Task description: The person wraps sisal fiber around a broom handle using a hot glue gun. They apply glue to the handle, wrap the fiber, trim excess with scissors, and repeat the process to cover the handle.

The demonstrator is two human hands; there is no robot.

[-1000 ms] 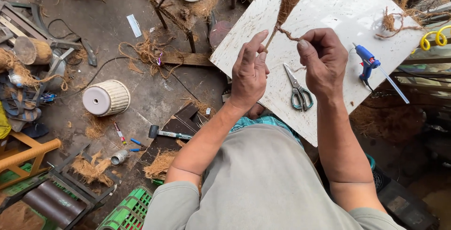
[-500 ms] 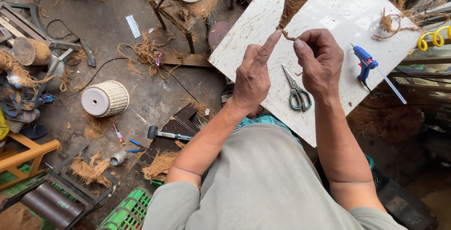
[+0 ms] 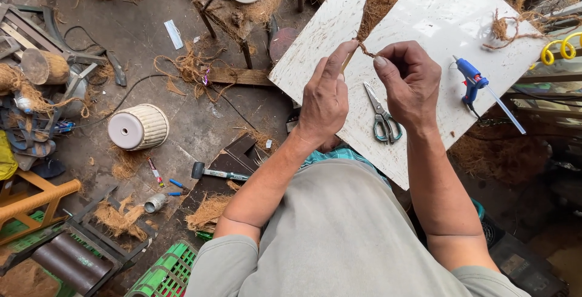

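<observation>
My left hand (image 3: 324,100) and right hand (image 3: 409,81) meet above a white board (image 3: 448,18), both pinching the narrow neck of a brown coir bundle (image 3: 379,0) that fans upward toward the frame's top edge. The right hand's thumb and forefinger are closed on a twist of fibre cord at the neck; the left hand's extended forefinger and thumb press a thin pale stick against the same spot. Directly beneath the hands, green-handled scissors (image 3: 383,115) lie on the board; a blue glue gun (image 3: 471,81) rests to the right near the board's edge, and a loose knot of coir string (image 3: 503,27) sits beyond it. Off the board, on the littered concrete floor, lie a hammer (image 3: 215,172), an overturned cream ribbed pot (image 3: 138,127) and scattered tufts of fibre. As I judge it, the risk lies in the pinch: if either grip slackens, the cord could unwind and the bundle splay or slide off the stick. The glue gun, so near the edge, could be knocked off by an elbow.
</observation>
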